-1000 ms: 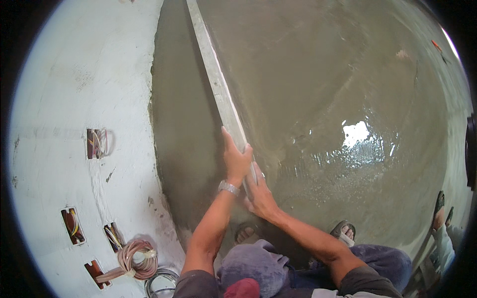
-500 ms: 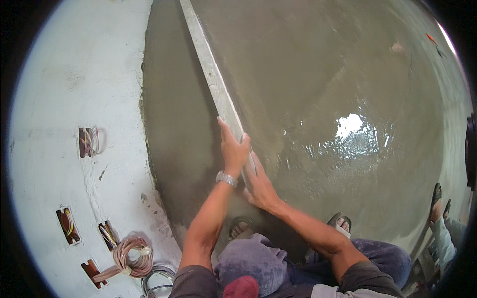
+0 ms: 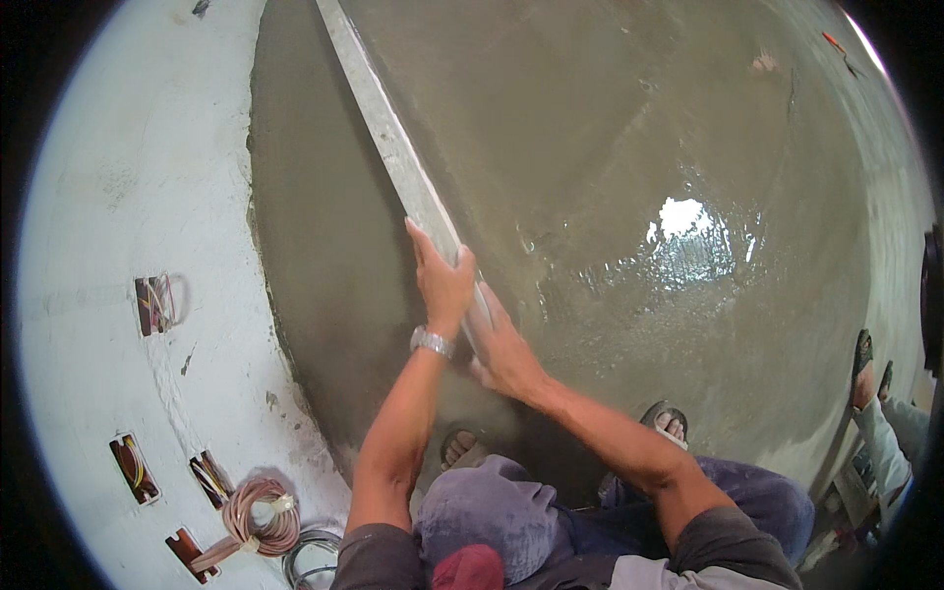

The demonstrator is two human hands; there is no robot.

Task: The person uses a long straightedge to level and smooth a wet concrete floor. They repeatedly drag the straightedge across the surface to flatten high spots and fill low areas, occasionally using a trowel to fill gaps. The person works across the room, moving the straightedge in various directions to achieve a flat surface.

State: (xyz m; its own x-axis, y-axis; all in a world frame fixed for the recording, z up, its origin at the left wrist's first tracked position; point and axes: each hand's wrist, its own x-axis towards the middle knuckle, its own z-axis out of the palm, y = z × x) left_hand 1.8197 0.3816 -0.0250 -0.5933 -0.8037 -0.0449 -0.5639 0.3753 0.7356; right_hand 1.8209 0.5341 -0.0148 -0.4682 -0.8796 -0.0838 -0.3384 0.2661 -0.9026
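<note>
Head view: the left hand (image 3: 445, 287) clamps the pale bar (image 3: 391, 147) between thumb and fingers, and the right hand (image 3: 506, 349) grips its near end; the bar lies over the wet grey surface (image 3: 610, 138), apart from the white wall (image 3: 187, 147). Against a second ago, both hands sit slightly farther forward, grips unchanged, so the work seems barely advanced. No writing is legible

No lettering, numbers, labels or signs can be read anywhere here.

Long straight pale-grey bar (image 3: 389, 138), slanted from upper left toward centre, across a wet grey-brown surface (image 3: 590, 118)
</note>
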